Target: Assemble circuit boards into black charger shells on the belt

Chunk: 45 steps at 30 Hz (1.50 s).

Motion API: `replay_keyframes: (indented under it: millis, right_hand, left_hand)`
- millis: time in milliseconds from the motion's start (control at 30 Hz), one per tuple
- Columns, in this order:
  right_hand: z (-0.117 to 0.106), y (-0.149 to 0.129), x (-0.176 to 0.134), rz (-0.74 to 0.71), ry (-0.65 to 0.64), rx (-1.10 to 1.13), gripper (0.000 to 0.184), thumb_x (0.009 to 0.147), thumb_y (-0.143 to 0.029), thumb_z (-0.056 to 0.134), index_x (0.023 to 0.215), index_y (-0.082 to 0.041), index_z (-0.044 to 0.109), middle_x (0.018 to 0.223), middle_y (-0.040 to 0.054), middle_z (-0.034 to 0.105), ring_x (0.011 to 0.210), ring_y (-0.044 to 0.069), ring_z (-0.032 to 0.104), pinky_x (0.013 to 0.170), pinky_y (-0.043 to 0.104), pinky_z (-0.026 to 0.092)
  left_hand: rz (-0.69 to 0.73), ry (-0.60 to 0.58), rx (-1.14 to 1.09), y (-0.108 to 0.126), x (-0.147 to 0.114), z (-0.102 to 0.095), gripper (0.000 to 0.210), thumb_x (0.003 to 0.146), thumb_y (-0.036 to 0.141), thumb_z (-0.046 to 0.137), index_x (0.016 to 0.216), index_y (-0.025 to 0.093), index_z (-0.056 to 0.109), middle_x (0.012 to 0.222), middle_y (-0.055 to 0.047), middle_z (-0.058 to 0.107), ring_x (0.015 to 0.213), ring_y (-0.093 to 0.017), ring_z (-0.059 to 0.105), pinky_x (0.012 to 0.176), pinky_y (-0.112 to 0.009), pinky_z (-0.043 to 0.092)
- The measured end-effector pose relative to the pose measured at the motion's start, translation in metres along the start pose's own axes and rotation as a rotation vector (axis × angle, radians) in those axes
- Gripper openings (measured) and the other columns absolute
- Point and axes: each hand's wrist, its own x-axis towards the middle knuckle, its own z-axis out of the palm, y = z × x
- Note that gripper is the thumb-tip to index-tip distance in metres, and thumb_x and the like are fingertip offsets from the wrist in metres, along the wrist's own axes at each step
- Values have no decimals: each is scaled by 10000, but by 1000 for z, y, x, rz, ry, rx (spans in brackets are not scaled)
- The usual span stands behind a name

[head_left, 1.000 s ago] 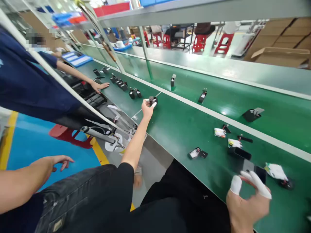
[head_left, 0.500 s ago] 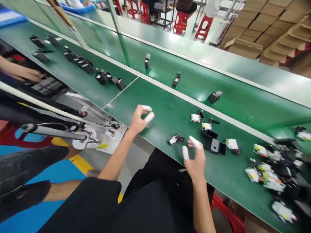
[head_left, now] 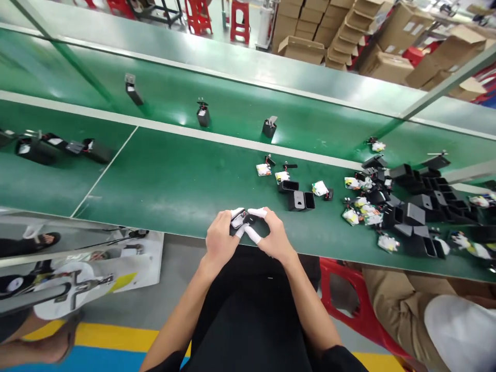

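At the table's near edge, my left hand (head_left: 221, 236) grips a small black charger case (head_left: 239, 220) whose open top shows a whitish inside. My right hand (head_left: 277, 235), thumb and forefinger closed, pinches the small black end piece (head_left: 250, 219) beside it. White covers sit on the thumb and forefinger of both hands. To the right stand empty black cases (head_left: 296, 200), with white-wrapped circuit boards (head_left: 264, 170) on wires around them. Whether the end piece is joined to the case by wires, I cannot tell.
A large pile of black cases (head_left: 416, 214) and wrapped boards (head_left: 364, 206) covers the right of the green table (head_left: 174, 181). Several filled cases (head_left: 36, 150) stand at left, others (head_left: 269, 127) behind the white strip. A person in a white cap (head_left: 459, 330) sits at right beside a red stool (head_left: 349, 299).
Both hands were open and apart; now they have come together on the charger case that lay on the table. The view has turned to the right.
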Motion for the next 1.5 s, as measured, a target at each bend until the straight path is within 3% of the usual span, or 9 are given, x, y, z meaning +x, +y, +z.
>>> replay_keyframes:
  millis: [167,433,600,767,900,1033,1133,1333,1500]
  right_hand:
    - [1,2,2,6,44,18,356,1012,-332,807,1355,-292,718,1074,55,738,947,247,699,871,428,621]
    - [-3,2,5,-6,134,115,292,1024,-312,779,1313,-291,743,1047,46,737,918,236,705,863,447,644]
    - [-16,-16,0,-126,109,105,347,1016,-259,784,1356,-298,725,1298,114,748,1170,290,744,998,513,655]
    - [-49,-54,-14,-129,47,62,392,1026,-190,790,1389,-309,701,1138,59,781,991,234,768,853,408,660]
    - [-85,-84,-15,-151,-52,-80,300,1066,-146,728,1315,-312,711,1069,38,765,907,218,728,750,371,606]
    - [-112,-109,-8,-236,-284,-468,177,1091,-96,616,1155,-241,694,973,60,675,843,242,620,700,396,516]
    - [-118,-121,-2,-355,-388,-699,282,1061,-11,498,943,-244,605,885,58,606,758,245,507,646,414,418]
    - [-115,-119,-2,-550,-289,-775,388,1064,48,458,842,-264,519,806,38,551,715,234,439,642,406,389]
    - [-121,-110,-9,-519,-331,-790,389,1064,63,422,877,-262,530,858,51,585,749,239,465,657,405,403]
  left_hand:
    - [44,15,77,-2,-3,1,315,1008,295,755,1307,232,677,1251,-126,760,1109,-323,730,924,-426,585]
    - [23,17,-70,-5,-6,-4,426,1028,454,789,1376,249,653,1216,-89,810,1076,-292,764,927,-424,631]
    - [271,-19,-189,1,-4,-17,298,1071,221,714,1363,255,667,1214,-82,802,1102,-253,799,932,-384,659]
    - [373,-56,-370,29,-3,-42,442,1024,63,695,1424,248,656,1299,-108,795,1192,-230,809,980,-341,685]
    - [387,-117,-417,51,0,-55,493,997,75,735,1453,242,650,1305,-110,810,1157,-236,820,971,-354,697]
    - [489,-162,-318,62,6,-61,494,984,12,622,1426,232,638,1277,-119,795,1164,-256,798,944,-387,693]
    - [543,-199,-251,67,8,-63,487,944,-37,546,1350,215,640,1198,-111,779,1094,-251,770,893,-381,673]
    - [522,-268,-219,76,7,-62,380,931,-36,554,1199,224,621,1067,-66,713,929,-212,687,781,-332,605]
    - [520,-284,-244,79,11,-58,256,974,10,581,1104,230,596,948,-36,651,820,-187,609,700,-315,552]
